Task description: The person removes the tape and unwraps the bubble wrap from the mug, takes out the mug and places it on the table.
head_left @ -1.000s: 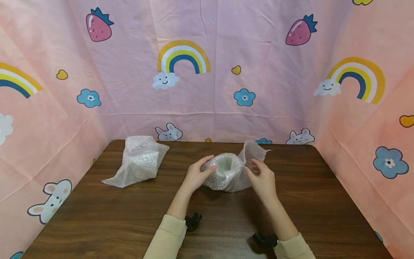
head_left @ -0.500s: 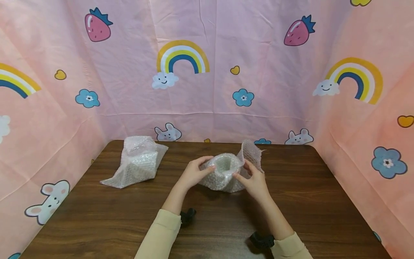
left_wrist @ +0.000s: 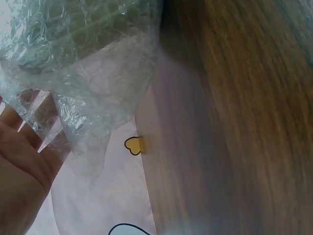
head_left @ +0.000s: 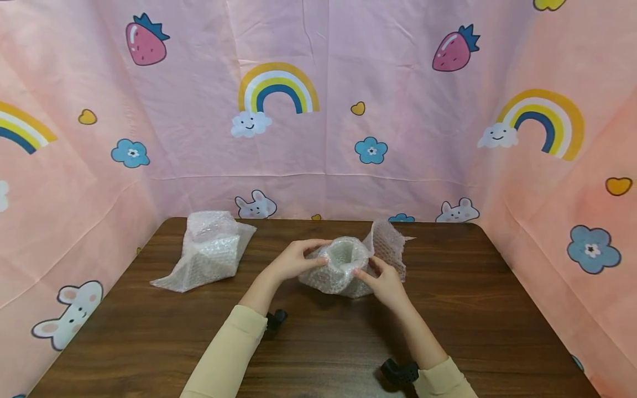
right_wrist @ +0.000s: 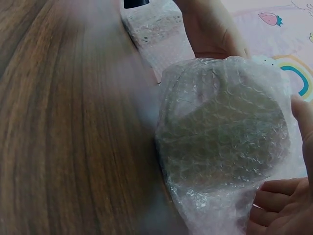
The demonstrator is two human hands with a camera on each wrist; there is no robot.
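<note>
A round, open-topped vessel (head_left: 341, 252) of pale greenish look sits at the middle of the table, wrapped in bubble wrap (head_left: 330, 279). My left hand (head_left: 293, 261) grips its left side, thumb at the front rim and fingers reaching behind. At the right side my right hand (head_left: 390, 288) holds the wrap near the rim between thumb and fingers. Behind that hand the wrap's loose end (head_left: 387, 243) stands up, ragged at its edge. The right wrist view shows the vessel's darker side (right_wrist: 225, 127) through the bubbles. In the left wrist view, film covers some left fingers (left_wrist: 46, 112).
Another bubble-wrapped bundle (head_left: 211, 249) lies at the table's back left, one pointed corner toward the front. The brown wooden table (head_left: 318, 354) meets a patterned pink cloth (head_left: 278, 143) at the back and sides. Black wrist devices (head_left: 400, 371) sit below both wrists.
My right hand has moved left from the loose end, and its thumb is now at the wrapped rim. The left forearm has swung left while that hand keeps its grip.
</note>
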